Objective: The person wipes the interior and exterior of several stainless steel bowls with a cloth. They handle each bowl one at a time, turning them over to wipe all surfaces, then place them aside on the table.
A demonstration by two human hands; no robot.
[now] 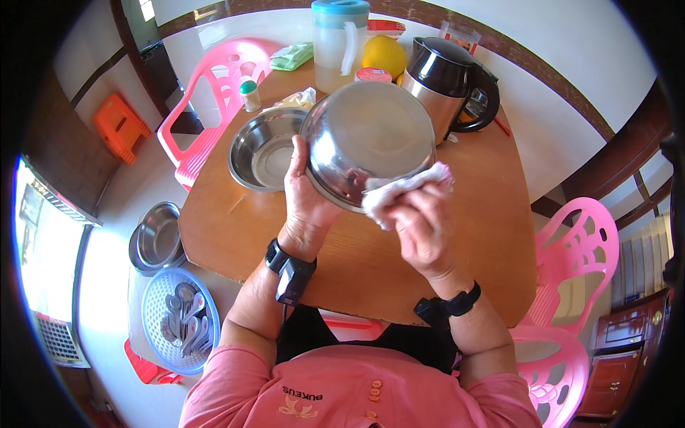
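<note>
My left hand (pixel 307 195) grips a stainless steel bowl (pixel 374 128) by its left rim, with the bowl's underside turned up towards me above the wooden table. A crumpled white and pink cloth (pixel 404 193) is bunched in my right hand (pixel 423 222) and touches the bowl's lower right side near the rim. Another steel bowl (pixel 267 152) stands upright on the table (pixel 353 267), just left of the held one and partly covered by it. The fingers of my left hand behind the bowl are hidden.
An electric kettle (pixel 449 80), a lidded plastic pitcher (pixel 340 51), a yellow fruit (pixel 384 56) and a green-capped shaker (pixel 250 96) stand at the table's back. At lower left are stacked steel bowls (pixel 159 235) and a blue-rimmed basket (pixel 155 350) of spoons. Pink plastic chairs (pixel 580 230) flank the table.
</note>
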